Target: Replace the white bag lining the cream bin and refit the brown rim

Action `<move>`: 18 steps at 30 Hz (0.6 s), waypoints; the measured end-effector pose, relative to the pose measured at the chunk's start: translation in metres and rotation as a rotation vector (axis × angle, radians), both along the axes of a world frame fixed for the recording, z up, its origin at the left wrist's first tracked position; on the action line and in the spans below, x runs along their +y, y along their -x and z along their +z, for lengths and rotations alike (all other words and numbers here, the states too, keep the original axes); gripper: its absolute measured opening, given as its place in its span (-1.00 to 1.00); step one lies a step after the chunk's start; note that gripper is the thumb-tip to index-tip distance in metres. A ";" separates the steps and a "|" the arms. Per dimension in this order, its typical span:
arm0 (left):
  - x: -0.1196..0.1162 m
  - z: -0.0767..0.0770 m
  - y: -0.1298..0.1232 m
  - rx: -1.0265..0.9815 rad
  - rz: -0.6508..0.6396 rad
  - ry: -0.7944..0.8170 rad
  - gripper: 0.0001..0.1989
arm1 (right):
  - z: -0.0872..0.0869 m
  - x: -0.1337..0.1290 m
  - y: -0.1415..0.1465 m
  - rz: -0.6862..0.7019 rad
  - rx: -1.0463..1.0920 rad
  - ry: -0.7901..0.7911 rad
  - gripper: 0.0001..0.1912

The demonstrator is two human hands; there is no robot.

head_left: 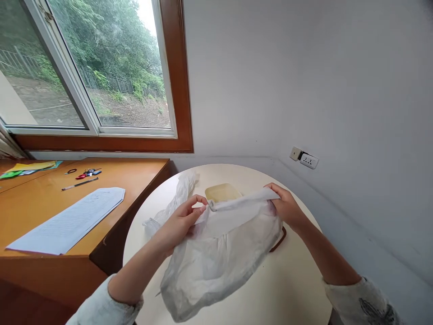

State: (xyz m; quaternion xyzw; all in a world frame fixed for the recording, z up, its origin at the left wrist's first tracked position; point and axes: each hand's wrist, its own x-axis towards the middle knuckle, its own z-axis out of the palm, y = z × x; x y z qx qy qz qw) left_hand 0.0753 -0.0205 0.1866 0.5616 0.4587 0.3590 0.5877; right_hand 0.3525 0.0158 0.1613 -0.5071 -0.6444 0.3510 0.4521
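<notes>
Left hand and right hand, grips clamped on a translucent white bag, hold its edge wide, likely tautening it above the counter.

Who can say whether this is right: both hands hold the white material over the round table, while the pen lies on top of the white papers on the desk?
The pen does not lie on the white papers: the head view shows it beside them on the desk. The left hand and right hand do hold the white material over the round table.
</notes>
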 end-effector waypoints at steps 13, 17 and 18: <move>0.015 -0.011 0.027 0.321 -0.025 -0.305 -0.79 | 0.006 0.026 -0.022 0.127 -0.432 0.117 -0.91; 0.027 -0.009 0.021 -0.027 0.149 -0.175 -0.76 | -0.004 0.036 -0.020 0.021 -0.163 0.080 -0.93; 0.032 -0.009 0.020 -0.094 0.183 -0.156 -0.73 | -0.006 0.039 -0.018 0.030 -0.062 0.102 -0.92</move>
